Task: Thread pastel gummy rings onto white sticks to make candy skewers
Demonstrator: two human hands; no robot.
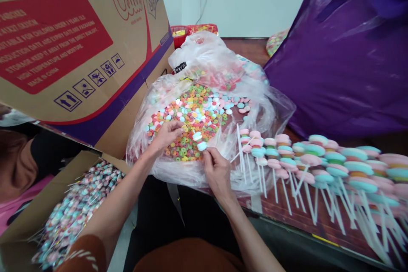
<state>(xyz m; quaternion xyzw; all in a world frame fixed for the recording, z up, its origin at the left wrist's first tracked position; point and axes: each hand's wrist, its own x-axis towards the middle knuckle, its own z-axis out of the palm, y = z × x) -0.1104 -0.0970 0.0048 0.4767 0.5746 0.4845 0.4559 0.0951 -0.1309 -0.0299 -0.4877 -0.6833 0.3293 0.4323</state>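
A clear plastic bag (267, 106) lies open on the table, full of small coloured ring candies (188, 114) and pastel discs. My left hand (165, 135) rests on the candy pile, fingers curled as if pinching among the rings; what it holds is hidden. My right hand (216, 172) is closed in a pinch at the bag's near edge, holding a partly stacked candy stick (199, 141) with pink, white and blue discs on it. Right of the bag lies a row of finished candy sticks (318, 157) on white sticks.
A big cardboard box (79, 42) leans at the left above another open box of wrapped candy sticks (76, 208). A purple plastic bag (344, 59) stands at the right. Another person (19, 165) sits at the far left. A red basket (178, 34) stands at the back.
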